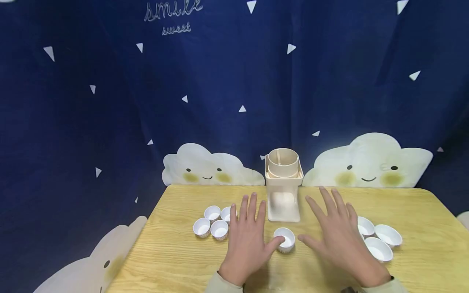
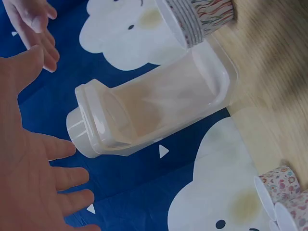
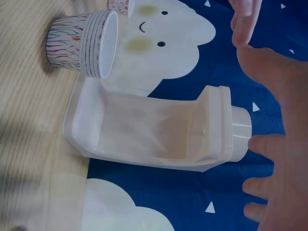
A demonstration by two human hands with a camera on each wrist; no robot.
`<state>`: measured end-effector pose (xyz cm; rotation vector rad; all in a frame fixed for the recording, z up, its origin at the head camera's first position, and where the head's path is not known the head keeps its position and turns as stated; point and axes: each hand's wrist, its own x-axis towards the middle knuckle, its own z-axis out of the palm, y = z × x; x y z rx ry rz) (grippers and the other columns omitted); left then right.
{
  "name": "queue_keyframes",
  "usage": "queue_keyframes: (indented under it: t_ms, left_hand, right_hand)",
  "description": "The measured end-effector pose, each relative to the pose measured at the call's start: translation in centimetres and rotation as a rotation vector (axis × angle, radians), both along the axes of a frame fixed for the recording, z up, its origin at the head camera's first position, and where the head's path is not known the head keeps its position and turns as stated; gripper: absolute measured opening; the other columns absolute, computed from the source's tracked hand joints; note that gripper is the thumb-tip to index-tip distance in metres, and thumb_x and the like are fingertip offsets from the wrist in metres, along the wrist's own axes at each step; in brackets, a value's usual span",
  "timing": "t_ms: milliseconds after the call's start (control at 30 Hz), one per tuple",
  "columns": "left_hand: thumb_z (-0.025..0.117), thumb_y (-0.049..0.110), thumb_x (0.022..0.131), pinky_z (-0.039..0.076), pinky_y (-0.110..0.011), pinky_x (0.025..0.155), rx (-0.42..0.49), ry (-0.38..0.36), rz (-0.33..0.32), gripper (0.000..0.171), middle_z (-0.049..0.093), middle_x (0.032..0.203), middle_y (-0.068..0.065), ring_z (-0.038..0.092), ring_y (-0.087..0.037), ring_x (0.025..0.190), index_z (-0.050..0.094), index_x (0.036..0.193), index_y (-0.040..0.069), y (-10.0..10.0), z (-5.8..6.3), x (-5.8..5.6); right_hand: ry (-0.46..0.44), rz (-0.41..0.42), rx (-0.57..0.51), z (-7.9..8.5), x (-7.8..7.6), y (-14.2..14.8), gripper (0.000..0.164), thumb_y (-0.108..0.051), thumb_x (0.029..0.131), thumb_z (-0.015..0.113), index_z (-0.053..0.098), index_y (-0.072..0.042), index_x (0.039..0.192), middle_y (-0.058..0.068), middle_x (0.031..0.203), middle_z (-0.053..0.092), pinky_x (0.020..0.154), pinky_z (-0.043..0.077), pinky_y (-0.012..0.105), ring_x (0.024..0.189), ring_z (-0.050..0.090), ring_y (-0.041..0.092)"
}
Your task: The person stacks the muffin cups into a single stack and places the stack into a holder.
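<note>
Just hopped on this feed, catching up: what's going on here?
A person holds both bare hands over a wooden table, fingers spread; neither the left hand nor the right hand grips anything. Between them stands a stack of nested paper cups, just in front of a beige plastic holder topped by a round tube. More cups stand on either side: at least four on the left, three visible on the right, partly hidden by the hands.

smooth glossy cream plastic holder (image 1: 283, 203), printed paper cups (image 3: 65, 42) smooth inside, wood-grained tabletop (image 1: 165, 252), matt blue cloth backdrop (image 1: 220, 69)
</note>
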<state>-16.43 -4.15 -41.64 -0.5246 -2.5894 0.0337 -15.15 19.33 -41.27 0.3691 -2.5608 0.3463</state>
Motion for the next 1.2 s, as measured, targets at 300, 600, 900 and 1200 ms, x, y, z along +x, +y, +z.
queue_keyframes:
  t_ms: [300,600,900,1200]
  left_hand:
    - [0.062,0.060,0.087,0.040,-0.051,0.108,0.025,0.111,-0.172,0.075,0.047,0.151,-0.007,0.046,-0.027,0.138,0.046,0.144,0.013,-0.4,-0.6,-0.4]
    - [0.069,0.051,0.085,0.044,-0.044,0.105,0.086,0.113,-0.225,0.069,0.052,0.145,-0.006,0.051,-0.025,0.133,0.050,0.140,0.014,-0.4,-1.3,-0.6]
    - [0.072,0.048,0.083,0.046,-0.041,0.104,0.193,0.055,-0.289,0.067,0.055,0.142,-0.005,0.053,-0.023,0.130,0.053,0.138,0.013,-1.0,-1.6,-0.9]
    - [0.069,0.037,0.088,0.049,-0.039,0.102,0.316,-0.087,-0.323,0.054,0.062,0.134,-0.003,0.060,-0.020,0.123,0.058,0.134,0.011,-1.4,-2.7,-0.8]
  right_hand:
    - [0.023,0.051,-0.005,0.3,-0.1,0.2,0.086,-0.048,0.067,0.084,0.055,-0.009,0.138,0.024,0.155,0.034,0.094,0.038,0.069,0.137,0.036,0.046]
    - [0.005,0.083,-0.060,0.1,0.1,0.1,0.069,-0.033,0.073,0.084,0.060,-0.007,0.132,0.024,0.149,0.044,0.090,0.045,0.065,0.124,0.053,0.046]
    - [0.001,0.126,-0.093,0.1,-0.3,-0.1,0.060,-0.027,0.077,0.082,0.060,-0.008,0.130,0.020,0.145,0.049,0.092,0.045,0.063,0.124,0.053,0.043]
    - [-0.021,0.155,-0.132,-0.7,-0.2,-0.5,0.056,-0.022,0.079,0.081,0.060,-0.007,0.129,0.021,0.141,0.052,0.095,0.047,0.060,0.122,0.055,0.043]
